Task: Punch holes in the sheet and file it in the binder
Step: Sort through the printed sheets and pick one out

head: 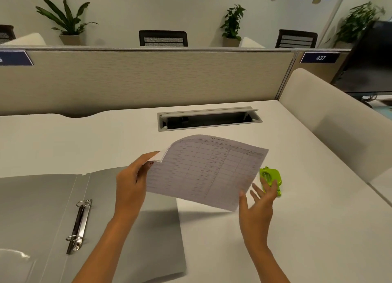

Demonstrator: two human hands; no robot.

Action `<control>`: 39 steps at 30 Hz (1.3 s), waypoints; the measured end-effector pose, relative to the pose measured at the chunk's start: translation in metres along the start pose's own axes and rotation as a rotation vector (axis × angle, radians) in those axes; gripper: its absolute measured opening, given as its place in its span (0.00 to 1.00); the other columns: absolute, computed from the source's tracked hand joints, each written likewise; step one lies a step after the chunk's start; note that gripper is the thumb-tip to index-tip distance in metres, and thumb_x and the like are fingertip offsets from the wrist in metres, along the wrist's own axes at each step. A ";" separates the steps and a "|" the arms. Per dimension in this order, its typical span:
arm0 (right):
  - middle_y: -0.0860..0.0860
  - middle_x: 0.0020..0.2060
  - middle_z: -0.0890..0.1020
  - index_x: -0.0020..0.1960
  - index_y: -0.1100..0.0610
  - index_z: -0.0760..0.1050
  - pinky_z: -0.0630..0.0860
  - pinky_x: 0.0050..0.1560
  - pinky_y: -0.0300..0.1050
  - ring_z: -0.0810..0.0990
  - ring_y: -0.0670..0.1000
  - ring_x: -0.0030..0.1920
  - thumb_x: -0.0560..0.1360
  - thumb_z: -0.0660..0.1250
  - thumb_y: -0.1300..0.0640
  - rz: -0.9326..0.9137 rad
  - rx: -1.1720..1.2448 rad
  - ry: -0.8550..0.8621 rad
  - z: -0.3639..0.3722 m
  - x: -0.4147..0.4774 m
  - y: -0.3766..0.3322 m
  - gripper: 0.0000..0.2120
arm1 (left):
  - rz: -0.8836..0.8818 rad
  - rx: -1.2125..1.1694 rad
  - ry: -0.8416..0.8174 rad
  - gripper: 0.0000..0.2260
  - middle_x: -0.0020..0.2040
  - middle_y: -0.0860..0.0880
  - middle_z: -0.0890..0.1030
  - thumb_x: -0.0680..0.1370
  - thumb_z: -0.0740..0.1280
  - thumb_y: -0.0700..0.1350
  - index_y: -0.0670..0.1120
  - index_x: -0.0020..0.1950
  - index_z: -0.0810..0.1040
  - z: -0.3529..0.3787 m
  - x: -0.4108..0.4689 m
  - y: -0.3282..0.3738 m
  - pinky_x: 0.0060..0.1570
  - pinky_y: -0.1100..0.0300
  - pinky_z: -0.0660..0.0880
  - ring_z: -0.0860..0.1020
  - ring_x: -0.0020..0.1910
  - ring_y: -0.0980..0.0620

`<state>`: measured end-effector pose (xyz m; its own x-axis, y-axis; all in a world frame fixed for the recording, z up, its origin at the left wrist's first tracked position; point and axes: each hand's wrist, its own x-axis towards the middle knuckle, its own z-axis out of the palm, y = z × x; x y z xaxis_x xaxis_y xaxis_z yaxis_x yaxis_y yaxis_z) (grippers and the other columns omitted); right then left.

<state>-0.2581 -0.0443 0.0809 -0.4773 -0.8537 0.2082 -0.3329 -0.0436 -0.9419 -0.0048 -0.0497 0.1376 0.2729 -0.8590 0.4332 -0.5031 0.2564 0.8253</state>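
- I'm watching the left grip (131, 183) pinching the sheet (201, 172), lifted off the counter (297, 229).
- The right grip (258, 204) is hovering spread, green punch (272, 178) just beyond.
- The binder (42, 208) is lying open beneath the left grip.

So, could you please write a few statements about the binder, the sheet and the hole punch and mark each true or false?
1. The binder lies open on the desk. True.
2. The sheet is already threaded on the binder's rings. False: it is held up above the desk, apart from the rings.
3. The left hand holds the sheet by its left edge. True.
4. The hole punch is red and sits on the binder. False: it is green and sits on the desk, to the right of the sheet.
5. The right hand has its fingers spread open. True.
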 end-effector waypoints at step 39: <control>0.44 0.33 0.79 0.41 0.46 0.75 0.72 0.30 0.39 0.76 0.47 0.34 0.75 0.68 0.56 -0.406 0.109 -0.272 0.001 0.022 -0.073 0.06 | -0.122 -0.341 0.052 0.41 0.75 0.54 0.63 0.69 0.69 0.64 0.53 0.75 0.55 -0.009 0.014 0.019 0.63 0.68 0.69 0.64 0.71 0.63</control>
<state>-0.2436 -0.0603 0.1540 -0.0922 -0.8603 0.5014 -0.3543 -0.4422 -0.8240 -0.0033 -0.0526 0.1628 0.3596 -0.8711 0.3344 -0.1639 0.2939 0.9417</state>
